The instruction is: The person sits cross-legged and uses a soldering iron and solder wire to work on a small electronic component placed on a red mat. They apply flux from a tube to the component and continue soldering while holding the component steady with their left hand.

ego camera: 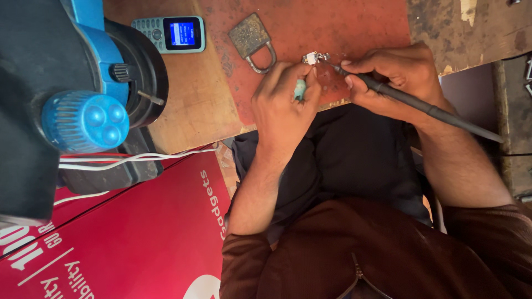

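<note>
- Small metal part [312, 57]: pale, shiny, lying on the red mat [354, 27] near the table's front edge, just between the two hands.
- Soldering iron [421, 105]: long, dark, slim; its tip is at the small metal part, its handle runs back over the right wrist.
- Right hand [396, 77]: fingers closed round the soldering iron near its tip, pen-fashion.
- Left hand [285, 102]: thumb and fingers pinched on a small green-handled tool [300, 88], its end pointing toward the small metal part.
- Padlock [252, 41]: worn, brass-coloured, flat on the red mat, near the left hand.
- Mobile phone [172, 34]: keypad type, screen lit blue, on the wooden table [188, 105], beyond the padlock.
- Blue and black machine [94, 83]: on the table's end, with white wires [133, 160] beneath.
- Red box [127, 238]: below the machine, beside the person's arm.
</note>
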`<state>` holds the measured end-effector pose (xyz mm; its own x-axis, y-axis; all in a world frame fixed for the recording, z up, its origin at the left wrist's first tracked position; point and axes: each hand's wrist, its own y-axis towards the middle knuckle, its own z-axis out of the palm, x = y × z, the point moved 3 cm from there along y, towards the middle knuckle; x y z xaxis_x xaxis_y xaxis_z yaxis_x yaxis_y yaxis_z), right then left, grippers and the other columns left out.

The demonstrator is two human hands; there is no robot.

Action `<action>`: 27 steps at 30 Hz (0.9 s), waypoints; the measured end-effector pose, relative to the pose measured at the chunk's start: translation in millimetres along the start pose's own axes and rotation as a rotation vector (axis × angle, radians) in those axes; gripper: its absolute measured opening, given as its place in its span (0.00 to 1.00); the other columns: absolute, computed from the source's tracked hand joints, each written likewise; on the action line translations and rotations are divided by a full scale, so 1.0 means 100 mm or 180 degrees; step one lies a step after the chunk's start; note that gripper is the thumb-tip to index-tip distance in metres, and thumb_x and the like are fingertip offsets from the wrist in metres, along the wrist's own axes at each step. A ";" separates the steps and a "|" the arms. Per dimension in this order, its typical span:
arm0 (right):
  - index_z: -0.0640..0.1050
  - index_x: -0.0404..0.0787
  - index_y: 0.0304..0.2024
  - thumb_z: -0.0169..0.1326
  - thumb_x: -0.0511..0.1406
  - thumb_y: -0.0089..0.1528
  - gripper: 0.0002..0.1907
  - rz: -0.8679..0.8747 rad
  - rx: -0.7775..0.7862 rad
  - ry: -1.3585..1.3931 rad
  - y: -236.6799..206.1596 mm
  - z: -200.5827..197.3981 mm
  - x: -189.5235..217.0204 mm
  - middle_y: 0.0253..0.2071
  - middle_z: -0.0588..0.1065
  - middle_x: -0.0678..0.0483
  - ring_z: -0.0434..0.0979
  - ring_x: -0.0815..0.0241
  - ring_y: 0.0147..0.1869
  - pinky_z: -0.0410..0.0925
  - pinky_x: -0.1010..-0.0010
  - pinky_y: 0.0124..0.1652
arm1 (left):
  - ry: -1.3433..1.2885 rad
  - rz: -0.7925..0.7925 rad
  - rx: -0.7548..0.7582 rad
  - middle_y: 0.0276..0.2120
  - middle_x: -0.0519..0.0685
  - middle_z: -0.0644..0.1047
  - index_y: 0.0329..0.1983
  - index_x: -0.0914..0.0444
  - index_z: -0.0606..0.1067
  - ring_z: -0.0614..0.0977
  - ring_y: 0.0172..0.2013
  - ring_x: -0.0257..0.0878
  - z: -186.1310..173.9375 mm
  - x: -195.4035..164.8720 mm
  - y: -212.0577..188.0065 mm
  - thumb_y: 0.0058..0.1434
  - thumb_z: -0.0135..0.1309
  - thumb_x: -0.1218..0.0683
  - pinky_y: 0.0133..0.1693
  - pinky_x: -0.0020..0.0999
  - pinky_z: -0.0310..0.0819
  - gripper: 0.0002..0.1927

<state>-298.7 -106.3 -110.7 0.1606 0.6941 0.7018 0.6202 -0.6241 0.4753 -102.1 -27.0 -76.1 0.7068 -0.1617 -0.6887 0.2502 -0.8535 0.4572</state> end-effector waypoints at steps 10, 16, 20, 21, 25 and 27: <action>0.82 0.33 0.47 0.66 0.30 0.68 0.08 -0.0005 -0.0048 -0.0020 -0.01 0.01 -0.02 0.29 0.78 0.53 0.73 0.72 0.22 0.60 0.85 0.20 | -0.0026 0.0037 -0.0086 0.35 0.49 0.79 0.40 0.63 0.79 0.83 0.35 0.47 -0.02 -0.02 -0.01 0.61 0.64 0.61 0.38 0.38 0.77 0.06; 0.82 0.33 0.47 0.66 0.30 0.67 0.08 0.0085 -0.0001 -0.0022 0.01 0.00 0.02 0.27 0.77 0.54 0.71 0.71 0.23 0.58 0.83 0.19 | -0.0113 0.0037 -0.0097 0.36 0.49 0.79 0.41 0.64 0.78 0.83 0.35 0.47 -0.02 -0.01 0.00 0.61 0.64 0.61 0.38 0.38 0.78 0.07; 0.82 0.33 0.47 0.66 0.30 0.67 0.08 0.0070 0.0035 0.0010 0.04 0.00 0.05 0.27 0.77 0.54 0.71 0.71 0.23 0.59 0.84 0.20 | -0.0115 0.0045 -0.0095 0.35 0.49 0.79 0.41 0.64 0.78 0.83 0.35 0.48 -0.01 0.00 -0.01 0.61 0.63 0.62 0.38 0.38 0.77 0.07; 0.82 0.33 0.47 0.66 0.30 0.67 0.08 0.0054 0.0040 0.0007 0.04 0.00 0.05 0.27 0.77 0.54 0.72 0.71 0.24 0.59 0.84 0.20 | -0.0110 0.0051 -0.0091 0.35 0.50 0.79 0.41 0.64 0.78 0.83 0.35 0.48 -0.01 0.00 0.00 0.61 0.63 0.62 0.38 0.38 0.77 0.07; 0.82 0.33 0.47 0.66 0.31 0.67 0.09 0.0011 0.0037 0.0033 0.06 0.00 0.06 0.27 0.77 0.54 0.72 0.71 0.24 0.59 0.84 0.20 | -0.0128 0.0042 -0.0099 0.36 0.49 0.79 0.41 0.64 0.78 0.84 0.36 0.47 -0.01 0.01 -0.01 0.61 0.63 0.62 0.38 0.38 0.78 0.07; 0.82 0.33 0.47 0.66 0.31 0.67 0.09 0.0040 0.0066 0.0045 0.05 0.00 0.05 0.27 0.77 0.54 0.73 0.71 0.24 0.60 0.84 0.20 | -0.0154 0.0043 -0.0105 0.36 0.50 0.79 0.41 0.64 0.78 0.84 0.36 0.47 -0.02 0.01 -0.01 0.60 0.63 0.62 0.39 0.38 0.78 0.07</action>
<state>-294.6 -105.7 -104.6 0.1575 0.6810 0.7151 0.6340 -0.6250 0.4555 -100.4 -25.3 -76.6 0.6775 -0.1975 -0.7085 0.2632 -0.8344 0.4843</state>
